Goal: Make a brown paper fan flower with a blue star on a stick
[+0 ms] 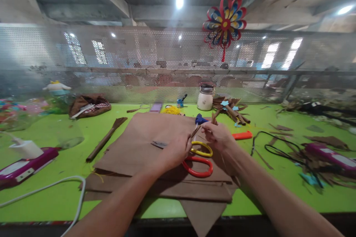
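Over a stack of brown paper sheets, my left hand and my right hand come close together. Between them is a narrow strip of brown paper, pinched by the fingers of both hands; part of it stands up above my right hand. Scissors with one yellow and one red handle loop lie on the sheets, partly covered by my left hand. Just behind my hands lies a blue tool end. An orange handle sticks out right of my right hand; whether the two belong together is hidden.
Left of the sheets lies a rolled brown paper stem. Purple power strips sit at both sides, with a white cable front left. A white jar and more brown stems stand behind. Black cord and paper scraps lie right.
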A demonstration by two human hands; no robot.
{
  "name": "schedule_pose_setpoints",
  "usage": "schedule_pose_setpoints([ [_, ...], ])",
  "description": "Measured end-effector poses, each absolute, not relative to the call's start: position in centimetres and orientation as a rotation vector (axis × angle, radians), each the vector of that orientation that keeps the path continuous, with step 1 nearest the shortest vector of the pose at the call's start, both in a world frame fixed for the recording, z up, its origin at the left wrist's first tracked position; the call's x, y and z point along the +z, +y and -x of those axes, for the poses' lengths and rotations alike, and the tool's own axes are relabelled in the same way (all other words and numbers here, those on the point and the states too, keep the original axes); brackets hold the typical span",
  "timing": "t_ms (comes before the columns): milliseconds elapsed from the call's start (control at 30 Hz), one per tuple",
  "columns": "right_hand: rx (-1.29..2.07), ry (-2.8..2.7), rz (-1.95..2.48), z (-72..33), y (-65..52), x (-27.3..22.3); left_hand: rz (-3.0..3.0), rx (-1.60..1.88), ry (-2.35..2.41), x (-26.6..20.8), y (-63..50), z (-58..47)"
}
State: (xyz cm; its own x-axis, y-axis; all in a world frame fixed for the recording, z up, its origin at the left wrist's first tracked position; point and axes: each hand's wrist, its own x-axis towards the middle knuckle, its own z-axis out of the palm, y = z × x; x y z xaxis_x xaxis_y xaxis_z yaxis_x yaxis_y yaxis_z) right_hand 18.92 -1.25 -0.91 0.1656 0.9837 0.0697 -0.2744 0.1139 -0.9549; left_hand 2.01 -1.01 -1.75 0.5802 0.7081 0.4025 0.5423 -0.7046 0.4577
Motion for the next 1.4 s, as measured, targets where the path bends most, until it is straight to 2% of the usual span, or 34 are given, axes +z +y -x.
schedule_pose_setpoints([
  [267, 1.124, -0.811, 0.93, -20.6, -1.1, 0.3, -2.342, 0.767, 0.971, -0.7, -1.3, -1.8],
  [533, 1.306, -1.188, 0.856, -18.0, -2.4, -0.2, -1.879, 0.779, 0.832, -1.9, -0.4, -1.8],
  [967, 1.288, -1.212, 0.826, -17.6, -2.2, -1.2, -2.195, 0.777, 0.805, -0.6, -1.6, -1.6],
  [1400, 1.175, -1.109, 0.906, -17.5, -1.7, -1.3, -1.637, 0.715, 0.76, -1.0, -1.7, -2.1],
])
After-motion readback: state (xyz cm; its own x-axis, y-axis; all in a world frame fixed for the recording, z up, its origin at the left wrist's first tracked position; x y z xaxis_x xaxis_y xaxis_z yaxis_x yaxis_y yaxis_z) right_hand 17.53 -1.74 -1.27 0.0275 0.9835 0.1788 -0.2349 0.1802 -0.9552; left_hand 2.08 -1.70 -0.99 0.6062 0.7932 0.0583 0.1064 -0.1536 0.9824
